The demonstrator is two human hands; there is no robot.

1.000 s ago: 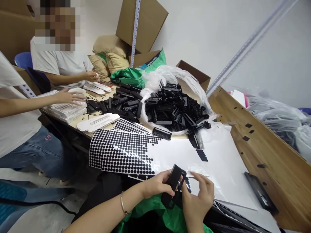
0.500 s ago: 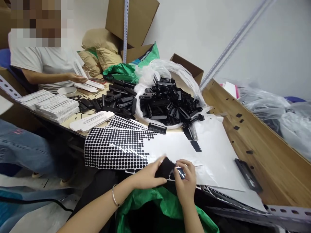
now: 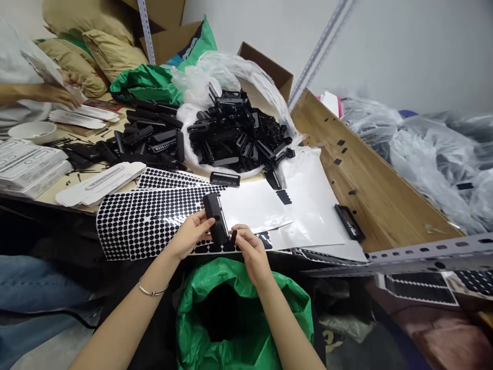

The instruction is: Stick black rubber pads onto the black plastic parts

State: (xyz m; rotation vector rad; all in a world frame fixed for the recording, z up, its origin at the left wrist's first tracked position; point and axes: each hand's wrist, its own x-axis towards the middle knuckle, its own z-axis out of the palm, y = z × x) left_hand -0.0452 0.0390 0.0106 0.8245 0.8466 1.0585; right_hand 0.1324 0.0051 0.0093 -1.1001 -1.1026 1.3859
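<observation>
My left hand (image 3: 189,232) grips a black rectangular plastic part (image 3: 216,218), tilted above the sheets, with its textured face towards me. Between the fingertips of my right hand (image 3: 252,252) is a small black oval sticker (image 3: 233,237), held close to the part's lower end. Beneath both hands lie sheets of round black stickers (image 3: 154,218) and bare white backing paper (image 3: 250,208). Another black part (image 3: 225,179) rests at the sheets' far edge. Below my hands, a green bag (image 3: 188,329) gapes upward.
Many black parts (image 3: 231,133) fill a clear plastic bag; more lie loose (image 3: 146,133) to its left. White boxes (image 3: 33,169) and flat cartons (image 3: 102,185) occupy the left. A co-worker's hand (image 3: 57,95) holds a carton there. A wooden ledge (image 3: 346,169) and metal rail (image 3: 427,252) bound the right.
My view has swung right and down. The black part has turned upright in my left hand, its textured side showing. My right hand now holds a small sticker slightly apart from it.
</observation>
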